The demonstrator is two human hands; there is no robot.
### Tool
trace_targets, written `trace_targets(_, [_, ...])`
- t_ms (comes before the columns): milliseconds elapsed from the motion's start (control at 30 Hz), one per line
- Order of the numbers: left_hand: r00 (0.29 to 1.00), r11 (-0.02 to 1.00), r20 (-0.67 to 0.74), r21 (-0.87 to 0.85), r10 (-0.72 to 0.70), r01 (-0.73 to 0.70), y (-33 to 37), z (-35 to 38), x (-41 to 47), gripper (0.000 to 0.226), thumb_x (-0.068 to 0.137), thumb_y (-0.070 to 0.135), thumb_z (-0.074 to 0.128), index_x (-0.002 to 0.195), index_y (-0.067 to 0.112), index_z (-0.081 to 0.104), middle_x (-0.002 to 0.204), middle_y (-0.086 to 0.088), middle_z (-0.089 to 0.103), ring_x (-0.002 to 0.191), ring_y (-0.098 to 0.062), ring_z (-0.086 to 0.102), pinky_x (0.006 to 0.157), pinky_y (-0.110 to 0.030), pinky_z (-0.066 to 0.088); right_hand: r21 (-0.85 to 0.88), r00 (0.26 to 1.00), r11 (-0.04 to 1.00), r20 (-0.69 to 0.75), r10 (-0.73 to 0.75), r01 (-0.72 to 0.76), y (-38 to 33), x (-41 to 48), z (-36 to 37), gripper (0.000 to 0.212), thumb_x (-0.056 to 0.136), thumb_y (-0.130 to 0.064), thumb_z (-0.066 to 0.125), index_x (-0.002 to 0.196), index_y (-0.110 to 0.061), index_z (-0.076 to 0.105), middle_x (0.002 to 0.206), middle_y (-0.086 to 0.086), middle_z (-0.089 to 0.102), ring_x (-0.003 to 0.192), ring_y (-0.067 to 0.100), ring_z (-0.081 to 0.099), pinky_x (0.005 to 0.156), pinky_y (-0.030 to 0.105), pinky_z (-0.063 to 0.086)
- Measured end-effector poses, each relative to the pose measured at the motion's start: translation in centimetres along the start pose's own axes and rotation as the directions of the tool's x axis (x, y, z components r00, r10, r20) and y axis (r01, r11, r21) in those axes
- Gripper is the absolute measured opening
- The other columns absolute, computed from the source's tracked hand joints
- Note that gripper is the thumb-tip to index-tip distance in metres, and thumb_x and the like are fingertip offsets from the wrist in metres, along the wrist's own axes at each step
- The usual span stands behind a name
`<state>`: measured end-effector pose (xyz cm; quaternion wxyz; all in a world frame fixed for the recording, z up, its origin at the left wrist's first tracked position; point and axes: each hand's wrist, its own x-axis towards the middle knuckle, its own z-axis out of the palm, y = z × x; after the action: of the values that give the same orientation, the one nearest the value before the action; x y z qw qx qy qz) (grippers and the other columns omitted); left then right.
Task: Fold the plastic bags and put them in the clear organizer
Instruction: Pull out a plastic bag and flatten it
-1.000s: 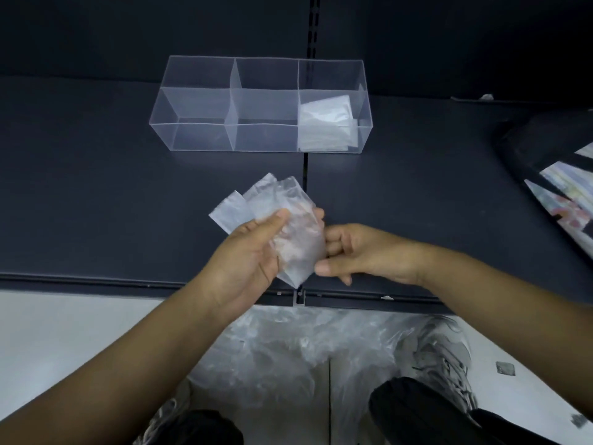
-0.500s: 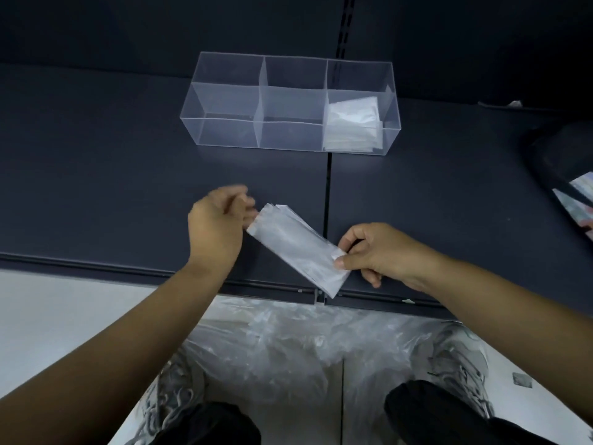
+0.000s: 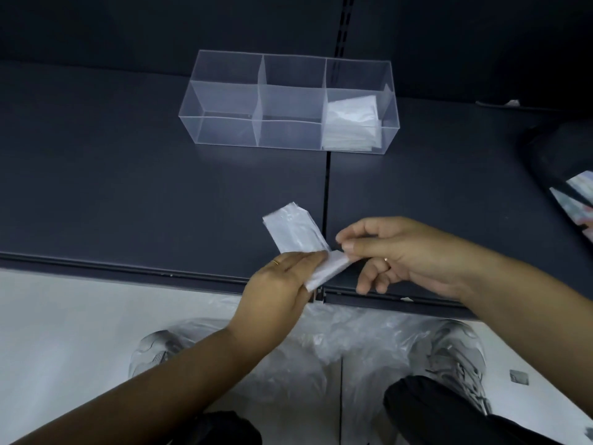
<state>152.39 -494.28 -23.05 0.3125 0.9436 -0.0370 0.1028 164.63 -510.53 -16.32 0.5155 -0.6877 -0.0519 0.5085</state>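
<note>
So far, only the right-hand compartment of the organizer (image 3: 224, 130) at upper centre held folded bags (image 3: 351, 123), while mid-frame the left hand (image 3: 276, 290) and right hand (image 3: 394, 252) pinched a half-folded bag (image 3: 293, 231), and a loose heap (image 3: 353, 335) lay below.

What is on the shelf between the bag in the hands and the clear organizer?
Only bare dark shelf lies between bag and organizer, in the head view.
</note>
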Motion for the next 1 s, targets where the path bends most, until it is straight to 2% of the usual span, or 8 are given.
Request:
trace_targets(200, [0.954,0.866,0.107,-0.399,-0.281,0.300,-0.9,-1.5,1.1,0.025,0.096,0.039,0.044,0.078,0.048,0.059,0.055,0.013,0.041,0.051,-0.005,0.038,0.050,-0.018,0.031,-0.257,0.969,0.936,0.005,-0.247,0.240,0.5,1.7,-1.4,0.060,0.078,-0.002,0.075,0.128,-0.028,0.053,0.127,-0.013,0.059,0.061,0.006,0.048,0.072,0.019,0.048])
trace_targets(367, [0.837,0.610,0.201,-0.601,-0.508,0.515,-1.5,-2.0,2.8,0.028,0.099,0.031,0.046,0.105,0.019,0.070,0.100,-0.003,0.073,0.096,-0.017,0.068,0.083,-0.031,0.056,-0.313,0.966,0.926,-0.078,-0.247,0.211,2.0,4.7,0.6,0.022,0.080,-0.010,0.075,0.096,-0.023,0.068,0.088,-0.007,0.073,0.053,0.006,0.052,0.052,0.019,0.046])
trace_targets(533, [0.638,0.231,0.327,-0.740,-0.698,0.632,-1.9,-2.6,4.3,0.022,0.101,0.023,0.046,0.097,0.014,0.065,0.095,-0.010,0.071,0.074,-0.014,0.072,0.056,-0.022,0.055,-0.365,0.929,0.923,-0.284,-0.236,0.123,1.7,6.4,1.6,0.013,0.079,-0.012,0.074,0.071,-0.019,0.067,0.056,-0.009,0.067,0.038,0.003,0.051,0.038,0.014,0.037])
trace_targets(633, [0.653,0.465,0.054,-0.659,-0.755,0.591,-2.5,-2.8,3.8,0.019,0.100,0.014,0.047,0.112,0.009,0.061,0.092,-0.006,0.070,0.068,-0.010,0.069,0.059,-0.018,0.054,-0.380,0.926,0.922,-0.317,-0.206,0.075,1.1,6.8,1.9,0.016,0.077,-0.010,0.075,0.066,-0.019,0.067,0.056,-0.003,0.068,0.037,0.003,0.052,0.041,0.012,0.038])
trace_targets(700, [0.801,0.820,-0.241,-0.345,-0.547,0.456,-2.7,-2.9,3.1,0.023,0.097,0.011,0.051,0.118,0.014,0.059,0.098,0.002,0.064,0.080,-0.008,0.064,0.072,-0.014,0.048,-0.385,0.928,0.922,-0.328,-0.176,0.038,0.8,7.1,1.9,0.016,0.077,-0.011,0.075,0.066,-0.020,0.068,0.061,0.004,0.069,0.038,0.003,0.053,0.046,0.014,0.041])
trace_targets(767, [0.940,0.971,-0.248,-0.023,-0.235,0.236,-2.8,-2.5,2.9,0.028,0.095,0.013,0.051,0.121,0.013,0.061,0.112,-0.002,0.060,0.101,-0.016,0.058,0.088,-0.024,0.043,-0.397,0.931,0.918,-0.328,-0.158,0.017,0.6,7.3,2.0,0.014,0.077,-0.011,0.075,0.067,-0.018,0.068,0.061,0.007,0.068,0.038,0.004,0.053,0.052,0.018,0.044])
trace_targets(900, [0.974,0.928,0.177,0.366,-0.144,0.071,-4.2,-0.7,2.9,0.057,0.101,0.042,0.035,0.150,0.015,0.026,0.157,-0.002,0.025,0.147,-0.020,0.013,0.118,-0.040,0.003,-0.440,0.935,0.898,-0.329,-0.132,-0.028,0.1,7.4,2.1,0.013,0.078,-0.012,0.072,0.070,-0.020,0.067,0.058,0.007,0.066,0.042,0.008,0.055,0.065,0.027,0.050])
trace_targets(1000, [0.950,0.863,0.206,0.495,-0.235,0.106,-5.5,-0.3,2.5,0.077,0.092,0.065,0.007,0.153,0.018,0.007,0.161,0.003,0.005,0.148,-0.018,-0.003,0.119,-0.046,-0.006,-0.477,0.920,0.879,-0.340,-0.193,0.008,0.2,7.1,2.3,0.014,0.081,-0.012,0.068,0.072,-0.022,0.066,0.061,-0.002,0.066,0.047,0.007,0.057,0.063,0.026,0.050])
